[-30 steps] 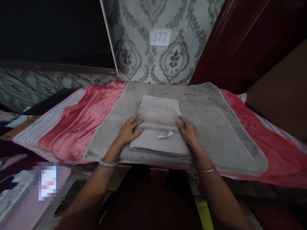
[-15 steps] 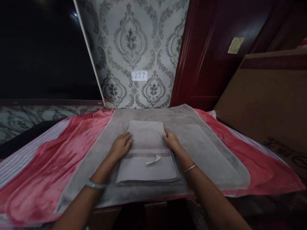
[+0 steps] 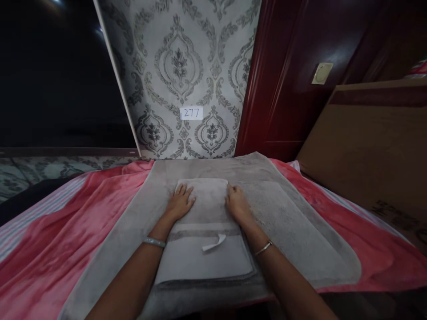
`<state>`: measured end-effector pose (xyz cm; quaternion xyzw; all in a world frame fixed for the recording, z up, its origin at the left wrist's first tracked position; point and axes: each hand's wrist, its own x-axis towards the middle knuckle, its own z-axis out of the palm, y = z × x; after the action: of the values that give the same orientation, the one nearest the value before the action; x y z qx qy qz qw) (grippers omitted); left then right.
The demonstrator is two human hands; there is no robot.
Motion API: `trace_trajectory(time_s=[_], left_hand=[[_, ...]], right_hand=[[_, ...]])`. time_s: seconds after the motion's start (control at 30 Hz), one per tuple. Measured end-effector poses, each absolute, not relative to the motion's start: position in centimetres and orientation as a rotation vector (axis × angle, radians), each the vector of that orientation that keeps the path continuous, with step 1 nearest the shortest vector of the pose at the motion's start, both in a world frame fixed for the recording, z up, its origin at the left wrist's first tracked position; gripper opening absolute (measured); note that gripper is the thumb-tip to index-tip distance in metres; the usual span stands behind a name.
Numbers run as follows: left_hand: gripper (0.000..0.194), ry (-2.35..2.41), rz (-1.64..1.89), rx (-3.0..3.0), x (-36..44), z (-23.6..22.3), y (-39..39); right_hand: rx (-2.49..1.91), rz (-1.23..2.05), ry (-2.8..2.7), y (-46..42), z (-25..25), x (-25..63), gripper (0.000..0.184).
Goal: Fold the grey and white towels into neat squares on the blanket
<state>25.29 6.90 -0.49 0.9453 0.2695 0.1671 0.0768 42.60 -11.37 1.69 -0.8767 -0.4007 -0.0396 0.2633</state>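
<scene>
- folded grey cloth [image 3: 207, 209] lies on the grey blanket [image 3: 283, 222], long axis toward the wall [image 3: 180, 66];
- left hand [image 3: 180, 203] spread over its left edge;
- right hand [image 3: 237, 203] curled at right edge; whether pinching, unclear

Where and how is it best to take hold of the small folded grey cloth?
Likely by both side edges, reaching under from left and right: the small folded grey cloth lies flat with layers stacked, so gripping beneath them should keep its folds.
</scene>
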Motion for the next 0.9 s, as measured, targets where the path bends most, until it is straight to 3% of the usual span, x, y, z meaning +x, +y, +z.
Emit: trace_trajectory(time_s=[0.3, 0.6, 0.9], left_hand=[[0.054, 0.855, 0.363, 2.944, 25.1, 1.1, 5.9], [0.057, 0.876, 0.215, 2.921, 25.4, 1.6, 5.6], [0.057, 0.836, 0.278, 2.875, 25.3, 1.2, 5.6]], right_hand=[[-2.220, 0.070, -1.805, -5.0, 2.4, 40.3, 0.059], [-2.548, 0.159, -1.465, -6.5, 1.0, 47.0, 0.067], [-2.608, 0.146, -1.413, -6.8, 0.7, 47.1, 0.068]])
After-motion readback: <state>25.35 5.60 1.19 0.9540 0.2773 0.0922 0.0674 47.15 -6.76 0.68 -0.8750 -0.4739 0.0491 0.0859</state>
